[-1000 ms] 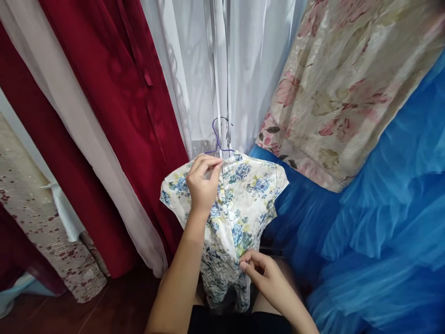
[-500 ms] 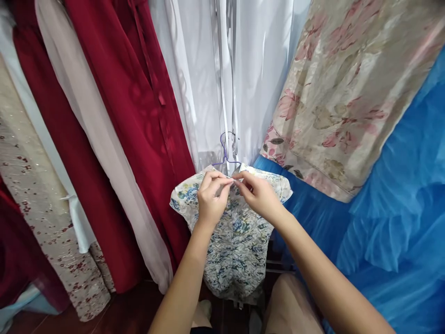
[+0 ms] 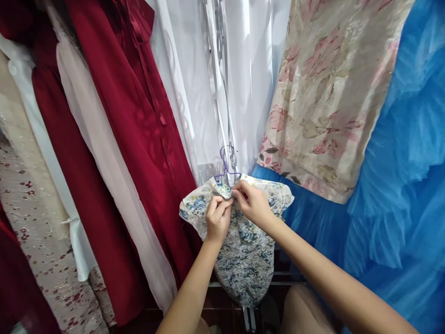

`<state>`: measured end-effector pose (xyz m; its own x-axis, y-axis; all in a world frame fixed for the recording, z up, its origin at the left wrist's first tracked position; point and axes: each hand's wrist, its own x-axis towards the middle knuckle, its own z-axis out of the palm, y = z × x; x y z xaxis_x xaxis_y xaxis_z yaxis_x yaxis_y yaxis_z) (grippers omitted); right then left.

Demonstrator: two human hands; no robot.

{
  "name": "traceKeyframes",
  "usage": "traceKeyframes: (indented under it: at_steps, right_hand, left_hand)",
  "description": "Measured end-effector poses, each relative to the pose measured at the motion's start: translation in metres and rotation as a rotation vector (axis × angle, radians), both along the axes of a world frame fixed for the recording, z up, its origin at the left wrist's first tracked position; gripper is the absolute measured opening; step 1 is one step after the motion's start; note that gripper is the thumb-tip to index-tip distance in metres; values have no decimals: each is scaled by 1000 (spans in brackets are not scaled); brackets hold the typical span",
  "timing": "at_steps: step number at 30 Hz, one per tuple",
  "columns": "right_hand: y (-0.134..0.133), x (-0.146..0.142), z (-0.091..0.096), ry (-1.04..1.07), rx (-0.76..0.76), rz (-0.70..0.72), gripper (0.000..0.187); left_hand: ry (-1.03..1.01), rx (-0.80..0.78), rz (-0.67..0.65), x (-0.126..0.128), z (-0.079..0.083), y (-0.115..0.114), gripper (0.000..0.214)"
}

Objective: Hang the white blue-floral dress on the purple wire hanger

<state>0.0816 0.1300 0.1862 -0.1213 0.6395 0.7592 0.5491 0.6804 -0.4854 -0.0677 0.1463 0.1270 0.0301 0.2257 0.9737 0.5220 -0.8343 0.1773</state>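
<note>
A short-sleeved floral blouse [image 3: 248,260], white with blue and green flowers, hangs on a purple wire hanger [image 3: 223,162] in the middle of the view. At its neckline, my left hand [image 3: 219,218] pinches the fabric edge, thumb against fingers. Close beside it, almost touching, my right hand [image 3: 252,202] pinches the other side of the neck opening. Whatever small fastening may lie between the fingertips is hidden. Above the hands, the left collar edge is folded over.
Red dresses [image 3: 121,116] and a pale pink gown [image 3: 107,153] hang at left, beside a sequined floral dress [image 3: 45,260]. White fabric [image 3: 194,83] with ribbons hangs behind. To the right are a beige floral skirt [image 3: 320,106] and blue ruffled tulle [image 3: 389,208].
Both hands have moved slightly down, the left more so and a little to the right. The collar's left edge now shows above the fingers. The whole view has shifted.
</note>
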Motion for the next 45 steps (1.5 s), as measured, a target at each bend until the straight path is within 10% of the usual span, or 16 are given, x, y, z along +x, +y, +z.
traceKeyframes:
  at_steps: [6, 14, 17, 20, 30, 34, 38, 45]
  right_hand:
    - [-1, 8, 10, 151, 44, 35, 8]
    - [-1, 58, 27, 423, 61, 91, 10]
    - [-1, 83, 14, 421, -40, 139, 16]
    - [-2, 106, 2, 431, -118, 193, 19]
    - [5, 155, -7, 838, -382, 377, 17]
    - [6, 173, -25, 1216, -680, 501, 15]
    - [4, 185, -51, 1307, -809, 524, 18]
    - [7, 165, -77, 1310, -924, 544, 15]
  left_hand:
    - [216, -114, 33, -1, -16, 5, 17]
    - [657, -419, -42, -19, -154, -30, 23]
    - [774, -510, -102, -34, -173, -45, 20]
    - [676, -583, -42, -41, -149, -44, 18]
    - [-57, -426, 436, -5, 3, 23, 99]
    - [-152, -555, 463, -19, 15, 45, 73]
    - [-556, -738, 138, -64, 4, 66, 21]
    - [-922, -933, -104, -105, 2, 71, 12]
